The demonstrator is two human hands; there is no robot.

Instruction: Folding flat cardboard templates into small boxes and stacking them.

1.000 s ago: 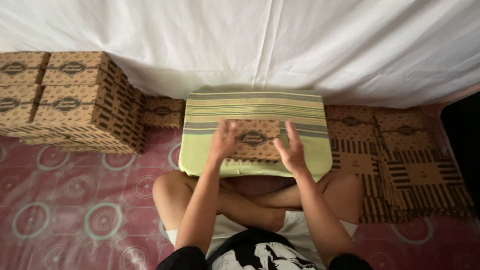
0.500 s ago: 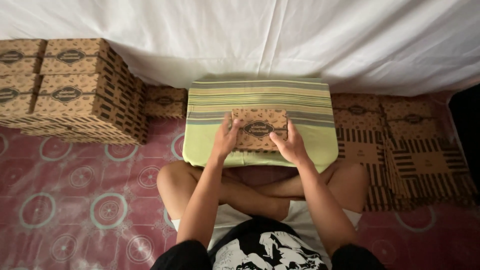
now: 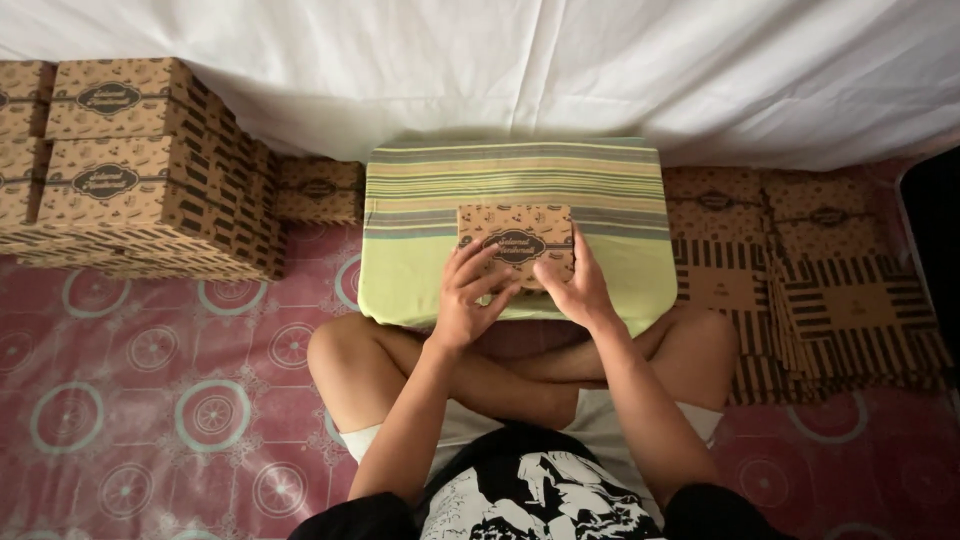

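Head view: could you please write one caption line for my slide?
Seated cross-legged, a person's left hand and right hand hold a small printed cardboard box on a striped green cushion.

Both forearms run forward from the torso, converging toward the middle. Left hand is palm-down, wrist bent slightly, fingers curled with tips angled toward the right. Right hand sits just beside it, fingers bent, thumb pointing inward. Fingertips of the two hands nearly meet. Legs crossed beneath the arms, knees out.
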